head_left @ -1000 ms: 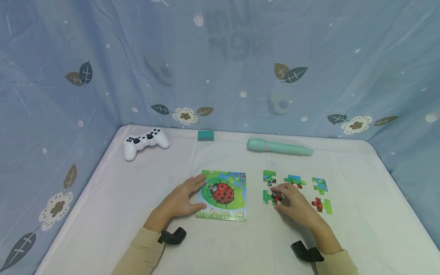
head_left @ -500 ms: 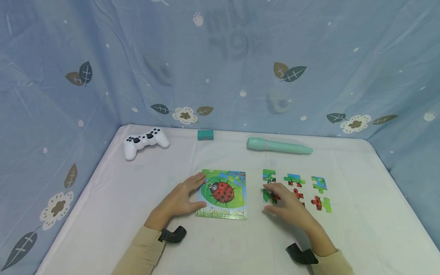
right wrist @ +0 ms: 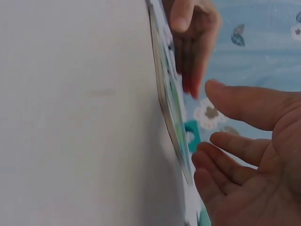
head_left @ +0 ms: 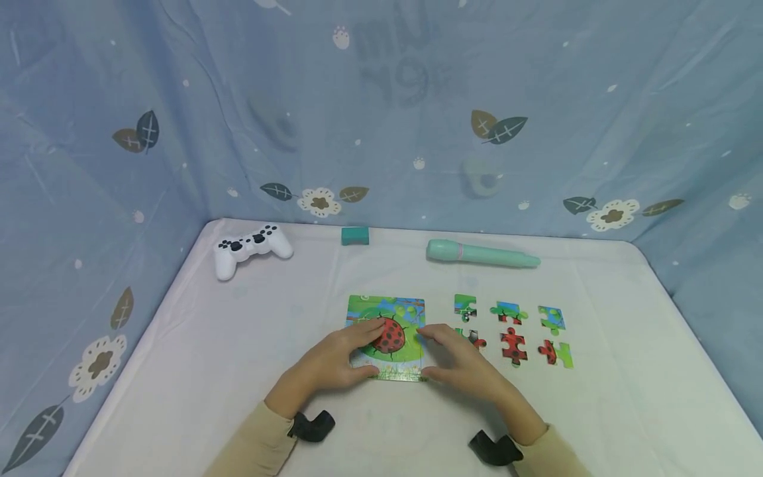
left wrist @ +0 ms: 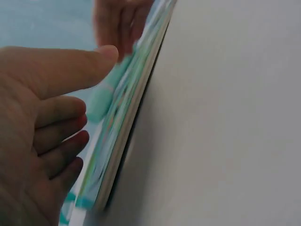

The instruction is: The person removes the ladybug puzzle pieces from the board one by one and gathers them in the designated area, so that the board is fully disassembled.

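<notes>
Ladybug puzzle board (head_left: 395, 338) mid-table (head_left: 620, 397); left hand (head_left: 334, 358) over its left part, right hand (head_left: 463, 366) at its right edge. Right of the board: six jigsaw pieces, two rows of three, far row (head_left: 508, 312) and near row (head_left: 512, 346); right hand partly hides the near row's left piece. Far edge, left to right: game controller (head_left: 253, 250), block (head_left: 355, 236) behind the board's left part, wand (head_left: 484, 254) behind the pieces. Curtain (head_left: 381, 119) behind everything.

Downward head, close wrist views share the board (head_left: 390, 336).
</notes>
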{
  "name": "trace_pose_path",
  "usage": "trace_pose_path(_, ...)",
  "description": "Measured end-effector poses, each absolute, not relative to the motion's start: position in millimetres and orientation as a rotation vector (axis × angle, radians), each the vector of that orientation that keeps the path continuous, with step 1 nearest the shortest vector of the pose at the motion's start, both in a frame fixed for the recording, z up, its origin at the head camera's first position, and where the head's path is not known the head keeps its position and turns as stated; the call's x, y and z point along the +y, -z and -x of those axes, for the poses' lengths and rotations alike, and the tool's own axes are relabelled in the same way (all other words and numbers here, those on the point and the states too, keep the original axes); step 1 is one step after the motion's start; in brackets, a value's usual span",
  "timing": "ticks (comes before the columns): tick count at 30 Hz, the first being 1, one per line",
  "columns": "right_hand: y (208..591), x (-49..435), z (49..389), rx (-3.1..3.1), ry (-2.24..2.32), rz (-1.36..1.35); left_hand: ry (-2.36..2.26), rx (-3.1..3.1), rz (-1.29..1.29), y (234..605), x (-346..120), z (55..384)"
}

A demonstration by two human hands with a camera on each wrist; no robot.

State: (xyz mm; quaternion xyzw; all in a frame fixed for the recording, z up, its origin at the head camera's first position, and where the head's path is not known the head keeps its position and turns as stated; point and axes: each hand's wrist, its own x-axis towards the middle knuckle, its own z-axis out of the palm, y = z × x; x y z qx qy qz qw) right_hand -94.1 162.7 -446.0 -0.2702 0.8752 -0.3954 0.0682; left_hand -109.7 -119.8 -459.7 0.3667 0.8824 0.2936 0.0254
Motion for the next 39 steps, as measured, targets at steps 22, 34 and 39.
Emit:
trace_pose_path(22, 459.5, 139.7, 96.6, 2.662, 1.101, 0.889, -0.818, 2.672, -1.279, 467.7, -102.1, 101.7)
trace_pose_path(34, 457.8, 137.3, 92.7, 2.7, 1.079, 0.874, -0.844, 2.677, -1.275, 468.1, -102.4, 102.3)
trace_pose_path(39, 455.3, 136.7, 90.2, 2.727, 1.045, 0.863, -0.856, 2.677, -1.26, 468.9, -102.3, 101.6)
